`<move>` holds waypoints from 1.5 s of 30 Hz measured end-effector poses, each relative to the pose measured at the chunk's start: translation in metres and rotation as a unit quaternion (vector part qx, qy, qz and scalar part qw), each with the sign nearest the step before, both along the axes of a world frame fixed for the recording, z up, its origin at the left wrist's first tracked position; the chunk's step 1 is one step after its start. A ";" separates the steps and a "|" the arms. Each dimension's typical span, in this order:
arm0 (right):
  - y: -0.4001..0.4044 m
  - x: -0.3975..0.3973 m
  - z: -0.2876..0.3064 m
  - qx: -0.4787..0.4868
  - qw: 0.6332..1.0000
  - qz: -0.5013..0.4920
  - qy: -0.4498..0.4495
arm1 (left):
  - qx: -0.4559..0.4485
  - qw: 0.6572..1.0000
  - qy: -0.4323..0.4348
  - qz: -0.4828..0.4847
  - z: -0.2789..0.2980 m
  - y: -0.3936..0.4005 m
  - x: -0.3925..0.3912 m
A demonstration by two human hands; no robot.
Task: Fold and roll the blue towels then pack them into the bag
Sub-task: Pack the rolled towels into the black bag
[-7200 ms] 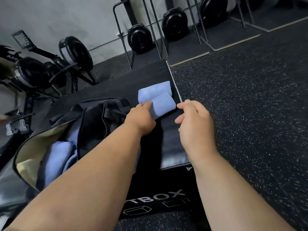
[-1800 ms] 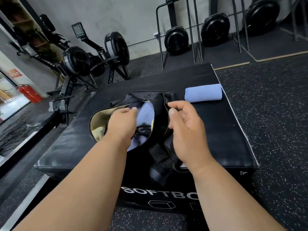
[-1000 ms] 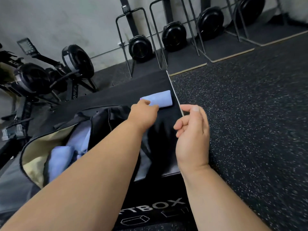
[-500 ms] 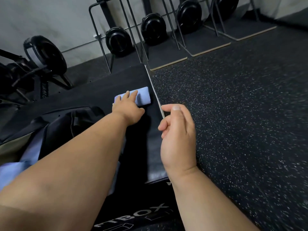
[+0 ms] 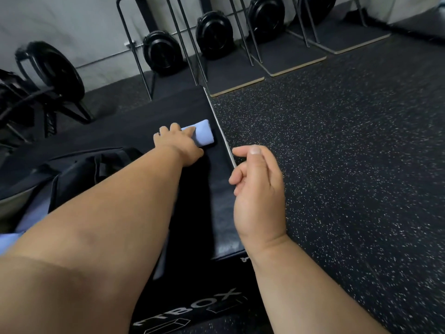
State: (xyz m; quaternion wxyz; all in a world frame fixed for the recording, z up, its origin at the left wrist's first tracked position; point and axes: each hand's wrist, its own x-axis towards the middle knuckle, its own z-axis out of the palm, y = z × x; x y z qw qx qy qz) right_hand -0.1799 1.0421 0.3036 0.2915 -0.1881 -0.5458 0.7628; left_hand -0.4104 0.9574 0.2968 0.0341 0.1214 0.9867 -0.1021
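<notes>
A: Where is the rolled towel?

B: It lies on the black padded surface, close to the right edge, at about eleven o'clock from the middle of the view. Only its right end shows.

A: And the left hand?

B: It lies on top of the roll, fingers curled over it and gripping it, covering the left part.

A: The right hand?

B: It hangs in the air at five o'clock from the towel, over the edge of the surface, holding nothing. Its fingers are loosely curled with the thumb lying forward, well apart from the towel.

A: The bag?

B: Black, on the same surface at eight o'clock from the towel, partly behind the left forearm. Pale blue cloth shows at its lower left; whether that lies inside, I cannot tell.

A: Beyond that?

B: A speckled dark floor at three o'clock, and black weight plates on stands along the wall at twelve.
</notes>
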 end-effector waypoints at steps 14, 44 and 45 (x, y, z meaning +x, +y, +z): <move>-0.009 -0.007 -0.006 0.011 1.000 0.000 -0.013 | 0.105 0.993 -0.032 -0.048 0.006 -0.017 0.057; -0.001 0.003 -0.005 0.193 0.910 0.201 -0.307 | 0.578 0.782 -0.084 0.219 -0.001 -0.046 0.228; 0.000 0.000 -0.009 0.182 0.911 0.207 -0.307 | 0.593 0.773 -0.089 0.206 0.003 -0.048 0.229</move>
